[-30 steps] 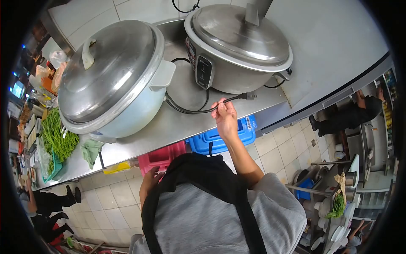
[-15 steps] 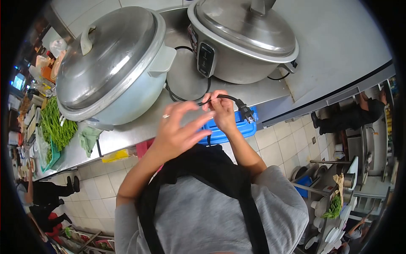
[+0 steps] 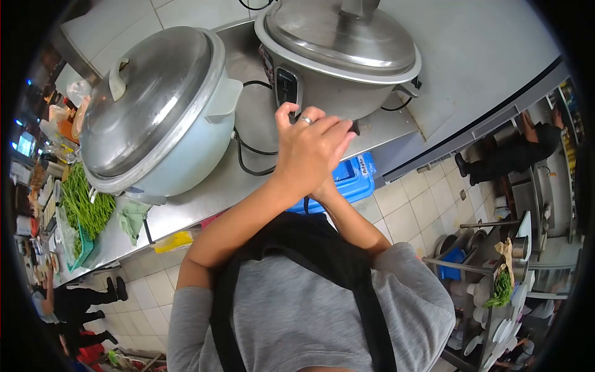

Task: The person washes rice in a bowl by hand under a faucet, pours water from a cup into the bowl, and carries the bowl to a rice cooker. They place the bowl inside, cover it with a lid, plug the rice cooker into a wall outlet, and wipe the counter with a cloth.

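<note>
My left hand [image 3: 308,146], with a ring on one finger, reaches across in front of my right hand. Its fingers are bent together around the black plug [image 3: 355,127], whose end shows past the fingertips. Behind it is my right hand [image 3: 322,188]; only a small part near the wrist shows and its fingers are hidden. A black cord [image 3: 246,168] loops on the steel counter [image 3: 193,201]. Just beyond my hands stands a steel cooker [image 3: 338,93] with a lid and a dark control panel. A pale blue lidded pot [image 3: 186,146] stands to the left.
Green stalks [image 3: 87,208] fill a green basket [image 3: 82,249] at the left, beside a green cloth [image 3: 132,218]. A blue container [image 3: 356,180] is below the counter edge. Other people [image 3: 527,158] stand at both sides. A rack of dishes [image 3: 489,297] is at lower right.
My left hand has moved right and up, over my right hand, and closed on the plug. My right hand is now mostly hidden. The view has shifted slightly.
</note>
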`<state>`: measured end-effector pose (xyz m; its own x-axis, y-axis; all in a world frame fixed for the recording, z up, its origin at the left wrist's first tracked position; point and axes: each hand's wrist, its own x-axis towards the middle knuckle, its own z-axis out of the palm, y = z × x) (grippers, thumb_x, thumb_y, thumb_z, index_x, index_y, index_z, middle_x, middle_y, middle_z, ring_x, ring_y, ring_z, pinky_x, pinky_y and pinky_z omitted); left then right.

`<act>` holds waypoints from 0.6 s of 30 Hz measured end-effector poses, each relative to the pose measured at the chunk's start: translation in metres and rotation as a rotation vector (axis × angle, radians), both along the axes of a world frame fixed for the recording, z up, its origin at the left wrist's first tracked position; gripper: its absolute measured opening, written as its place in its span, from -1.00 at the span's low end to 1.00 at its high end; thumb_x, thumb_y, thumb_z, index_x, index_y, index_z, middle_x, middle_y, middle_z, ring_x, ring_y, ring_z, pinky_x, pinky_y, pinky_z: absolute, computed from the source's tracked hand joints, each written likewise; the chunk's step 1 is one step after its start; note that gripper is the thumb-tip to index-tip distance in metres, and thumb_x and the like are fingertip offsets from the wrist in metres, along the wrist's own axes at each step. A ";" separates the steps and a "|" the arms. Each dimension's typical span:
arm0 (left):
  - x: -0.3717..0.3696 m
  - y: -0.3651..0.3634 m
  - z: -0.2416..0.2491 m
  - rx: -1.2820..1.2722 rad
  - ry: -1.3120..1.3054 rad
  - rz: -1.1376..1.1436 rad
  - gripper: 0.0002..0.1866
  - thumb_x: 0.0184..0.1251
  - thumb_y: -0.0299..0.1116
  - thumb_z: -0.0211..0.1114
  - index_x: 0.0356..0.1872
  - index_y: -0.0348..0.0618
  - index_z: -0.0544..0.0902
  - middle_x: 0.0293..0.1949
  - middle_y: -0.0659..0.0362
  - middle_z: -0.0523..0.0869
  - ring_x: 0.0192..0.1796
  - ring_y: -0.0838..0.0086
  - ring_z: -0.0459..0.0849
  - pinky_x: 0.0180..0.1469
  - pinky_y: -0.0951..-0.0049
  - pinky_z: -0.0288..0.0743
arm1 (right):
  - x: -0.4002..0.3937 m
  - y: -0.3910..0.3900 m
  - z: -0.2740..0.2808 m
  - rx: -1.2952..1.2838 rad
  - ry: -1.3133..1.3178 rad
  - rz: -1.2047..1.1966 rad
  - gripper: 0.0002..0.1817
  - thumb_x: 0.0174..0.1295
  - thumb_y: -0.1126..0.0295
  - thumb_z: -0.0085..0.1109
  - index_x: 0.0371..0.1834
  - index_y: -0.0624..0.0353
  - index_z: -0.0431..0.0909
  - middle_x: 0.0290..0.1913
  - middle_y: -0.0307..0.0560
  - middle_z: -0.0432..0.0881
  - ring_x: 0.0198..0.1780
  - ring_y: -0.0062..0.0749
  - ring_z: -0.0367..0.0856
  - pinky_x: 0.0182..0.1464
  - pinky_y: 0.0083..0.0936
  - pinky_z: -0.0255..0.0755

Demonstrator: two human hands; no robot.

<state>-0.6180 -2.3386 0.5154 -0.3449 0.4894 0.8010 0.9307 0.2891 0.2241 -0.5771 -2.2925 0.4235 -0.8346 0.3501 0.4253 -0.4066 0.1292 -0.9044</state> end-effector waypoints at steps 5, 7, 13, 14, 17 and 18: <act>-0.004 -0.002 0.004 0.016 -0.100 0.010 -0.81 -0.07 -0.25 0.29 -0.44 -0.11 0.65 -0.44 0.24 0.65 -0.32 0.48 0.53 -0.01 0.23 0.09 | -0.005 -0.003 -0.001 -0.580 -0.064 0.258 -0.74 0.12 0.43 -0.01 -0.14 0.29 0.32 -0.20 -0.16 0.40 -0.19 -0.57 0.37 -0.23 -0.62 0.31; -0.005 -0.003 0.003 0.025 -0.152 -0.017 -0.80 -0.07 -0.26 0.29 -0.43 -0.13 0.65 -0.44 0.21 0.65 -0.32 0.46 0.54 0.02 0.24 0.06 | -0.006 -0.004 -0.005 -0.581 -0.060 0.258 -0.76 0.12 0.44 -0.02 -0.15 0.28 0.33 -0.21 -0.19 0.41 -0.23 -0.59 0.39 -0.27 -0.66 0.31; -0.016 -0.010 -0.006 0.177 -0.540 -0.108 -0.81 0.08 -0.33 0.20 -0.37 -0.25 0.62 -0.42 0.09 0.65 -0.49 0.50 0.56 -0.35 0.41 0.36 | -0.003 -0.003 -0.003 -0.531 -0.068 0.254 -0.84 0.16 0.45 -0.05 -0.22 0.25 0.36 -0.47 -0.27 0.46 -0.46 -0.68 0.40 -0.42 -0.74 0.28; -0.013 -0.016 0.004 0.190 -0.872 -0.184 -0.75 0.17 -0.34 0.13 -0.25 -0.33 0.56 -0.35 0.10 0.65 -0.63 0.60 0.50 -0.66 0.53 0.30 | -0.001 -0.006 0.004 -0.544 -0.075 0.259 -0.86 0.17 0.44 -0.05 -0.24 0.24 0.37 -0.50 -0.26 0.46 -0.48 -0.67 0.41 -0.43 -0.73 0.29; -0.021 -0.019 0.000 0.278 -1.168 -0.302 -0.69 0.21 -0.31 0.10 -0.16 -0.39 0.49 -0.30 0.12 0.64 -0.74 0.67 0.41 -0.77 0.57 0.22 | -0.001 -0.006 0.005 -0.541 -0.075 0.278 -0.88 0.19 0.44 -0.04 -0.27 0.24 0.39 -0.52 -0.23 0.47 -0.50 -0.64 0.43 -0.45 -0.71 0.30; -0.023 -0.023 0.004 0.237 -1.277 -0.328 -0.67 0.24 -0.29 0.07 -0.12 -0.38 0.45 -0.27 0.11 0.62 -0.57 0.64 0.49 -0.60 0.59 0.33 | -0.002 -0.005 0.004 -0.522 -0.069 0.288 -0.89 0.19 0.44 -0.03 -0.28 0.23 0.39 -0.52 -0.22 0.47 -0.50 -0.63 0.43 -0.46 -0.70 0.31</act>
